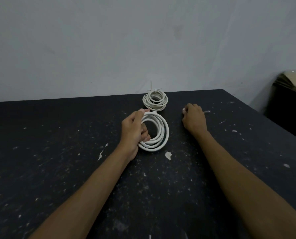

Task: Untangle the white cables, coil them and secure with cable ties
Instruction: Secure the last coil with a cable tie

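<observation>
dim, flat light, soft focus, wide-angle edge distortion

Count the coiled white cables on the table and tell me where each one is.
2. The near coil is gripped by the left hand at mid-table. The far coil lies beyond it by the table's back edge, apparently already tied.

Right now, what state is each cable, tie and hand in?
Near cable coil: coiled, no tie visible, held upright on table.
Far cable coil: coiled, tied, lying by the wall.
Cable tie: fastened on far coil, tail sticking up.
Left hand: grips near coil.
Right hand: curled, something small and white at its fingertips.
</observation>
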